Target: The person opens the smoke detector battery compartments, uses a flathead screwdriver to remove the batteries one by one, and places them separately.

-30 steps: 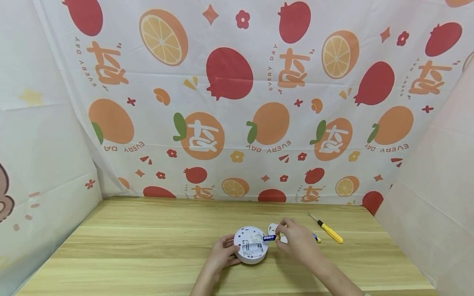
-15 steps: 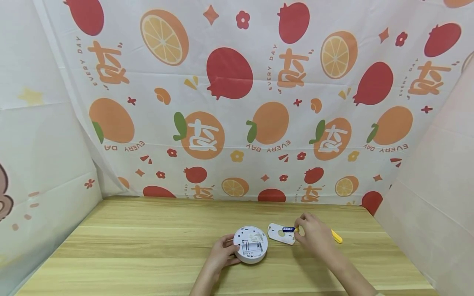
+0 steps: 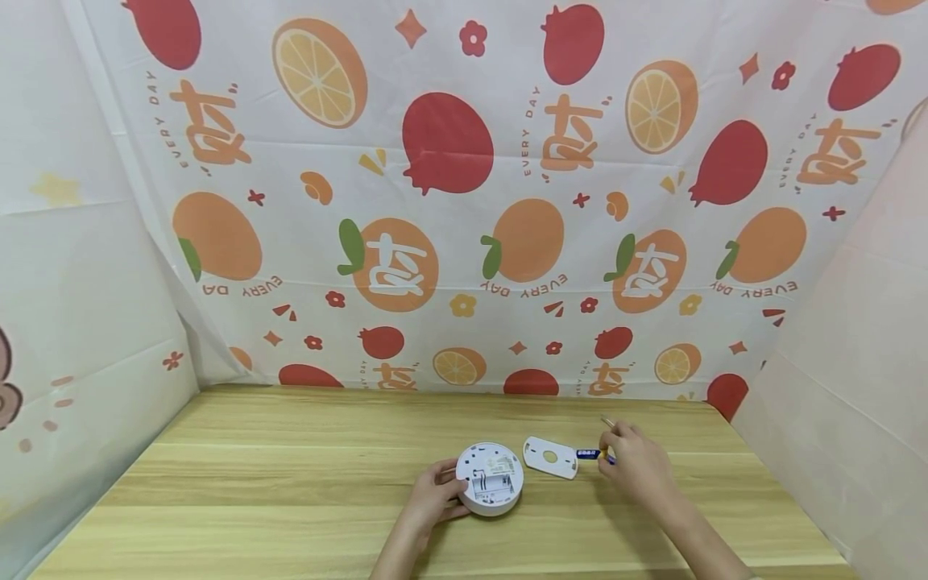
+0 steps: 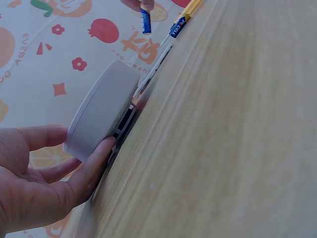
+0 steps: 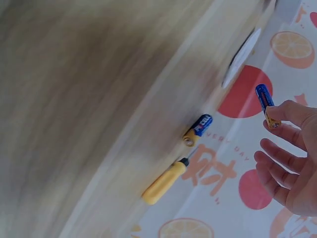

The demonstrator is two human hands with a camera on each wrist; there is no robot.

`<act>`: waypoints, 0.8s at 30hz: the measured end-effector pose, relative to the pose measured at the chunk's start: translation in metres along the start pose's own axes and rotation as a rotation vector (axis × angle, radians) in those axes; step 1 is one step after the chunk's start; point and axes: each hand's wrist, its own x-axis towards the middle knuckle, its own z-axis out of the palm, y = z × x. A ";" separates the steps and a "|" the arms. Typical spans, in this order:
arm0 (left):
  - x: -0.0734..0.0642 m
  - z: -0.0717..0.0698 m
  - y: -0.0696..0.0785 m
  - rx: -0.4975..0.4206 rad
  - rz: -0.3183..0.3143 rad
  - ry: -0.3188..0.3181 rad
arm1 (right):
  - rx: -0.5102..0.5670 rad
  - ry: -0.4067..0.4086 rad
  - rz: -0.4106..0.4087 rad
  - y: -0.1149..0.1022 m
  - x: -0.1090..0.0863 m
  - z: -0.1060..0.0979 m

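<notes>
My left hand (image 3: pixel 429 498) grips the left rim of a round white smoke detector (image 3: pixel 484 466), thumb on its upper face. That face shows an uncovered battery compartment. In the left wrist view the detector (image 4: pixel 101 111) leans on its edge, fingers around its near side. Above the table to the right, my right hand (image 3: pixel 641 467) pinches a blue and yellow battery (image 3: pixel 588 454) by its yellow end. The right wrist view shows this battery (image 5: pixel 264 99) between thumb and index finger, the other fingers loosely bent. A second battery (image 5: pixel 199 129) lies on the table below.
A white mounting plate (image 3: pixel 538 457) with a round hole lies right of the detector. A yellow screwdriver (image 5: pixel 166 182) lies by the loose battery, mostly hidden behind the right hand in the head view. A fruit-printed cloth (image 3: pixel 449 242) hangs behind the wooden table (image 3: pixel 290 483).
My right hand has carried the battery rightward, from beside the detector, across the mounting plate, to near the second battery. The left hand and the detector have stayed in place.
</notes>
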 end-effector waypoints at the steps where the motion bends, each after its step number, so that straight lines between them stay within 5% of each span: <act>1: 0.000 0.000 0.000 -0.001 0.001 0.000 | -0.010 -0.004 -0.002 0.002 -0.001 0.001; 12: -0.001 0.000 0.001 -0.005 -0.002 0.005 | -0.071 0.054 -0.047 0.015 -0.007 0.011; 24: 0.001 -0.001 0.000 -0.002 0.001 -0.001 | -0.086 -0.112 0.030 0.019 -0.010 0.014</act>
